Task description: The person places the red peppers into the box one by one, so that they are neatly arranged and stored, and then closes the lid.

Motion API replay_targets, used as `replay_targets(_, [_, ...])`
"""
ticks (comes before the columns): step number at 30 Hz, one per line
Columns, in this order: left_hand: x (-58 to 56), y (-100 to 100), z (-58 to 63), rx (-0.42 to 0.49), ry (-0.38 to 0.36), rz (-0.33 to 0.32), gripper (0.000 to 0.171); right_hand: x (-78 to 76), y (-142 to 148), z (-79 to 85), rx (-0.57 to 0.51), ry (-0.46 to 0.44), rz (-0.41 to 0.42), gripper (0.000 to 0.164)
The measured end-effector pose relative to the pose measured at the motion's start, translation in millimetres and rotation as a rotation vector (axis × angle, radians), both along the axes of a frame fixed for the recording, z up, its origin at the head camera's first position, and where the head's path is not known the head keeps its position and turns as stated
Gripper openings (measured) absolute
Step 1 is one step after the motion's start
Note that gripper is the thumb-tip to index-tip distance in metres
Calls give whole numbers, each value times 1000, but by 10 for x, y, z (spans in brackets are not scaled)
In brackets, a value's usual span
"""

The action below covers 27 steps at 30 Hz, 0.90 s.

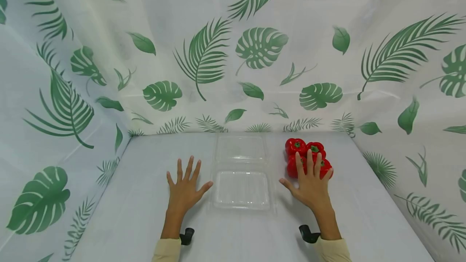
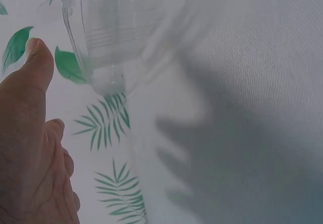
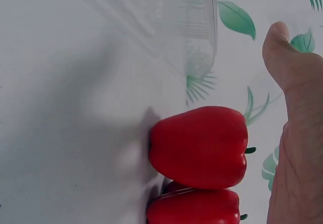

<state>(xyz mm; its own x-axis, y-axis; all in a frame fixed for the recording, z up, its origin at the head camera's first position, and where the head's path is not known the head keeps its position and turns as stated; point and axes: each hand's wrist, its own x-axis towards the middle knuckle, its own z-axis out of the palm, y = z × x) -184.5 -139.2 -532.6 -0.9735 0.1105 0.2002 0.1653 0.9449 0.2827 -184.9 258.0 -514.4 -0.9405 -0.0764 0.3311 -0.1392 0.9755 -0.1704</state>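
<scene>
A clear plastic clamshell container [image 1: 242,189] lies opened flat on the white table, its lid [image 1: 242,148] folded toward the back wall. To its left, my left hand [image 1: 184,194] is spread with straight fingers and holds nothing. My right hand [image 1: 311,189], also spread and holding nothing, is over the near side of several red bell peppers [image 1: 295,146] and partly hides them in the head view. In the right wrist view a bell pepper [image 3: 199,147] stands with its green stem up, apart from the right hand. The container [image 2: 121,27] also shows near the left thumb.
A white sheet [image 1: 262,104] with green leaf prints hangs behind and at both sides of the table [image 1: 145,181]. Black wrist-worn camera mounts [image 1: 187,236] sit by both wrists, below cream sleeves.
</scene>
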Motion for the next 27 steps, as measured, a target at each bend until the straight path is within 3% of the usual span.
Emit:
replay_targets(7, [39, 74, -1, -8, -30, -10, 89, -24, 44, 41, -72, -1, -94, 100])
replay_targets(15, [111, 217, -33, 30, -55, -48, 89, -83, 137, 71, -361, 15, -305, 80])
replay_targets(20, [167, 300, -64, 125, -86, -105, 89, -117, 252, -11, -550, -5, -395, 74])
replay_targets(27, [214, 385, -154, 361, -188, -141, 94, -168, 411, -148, -743, -11, -393, 70])
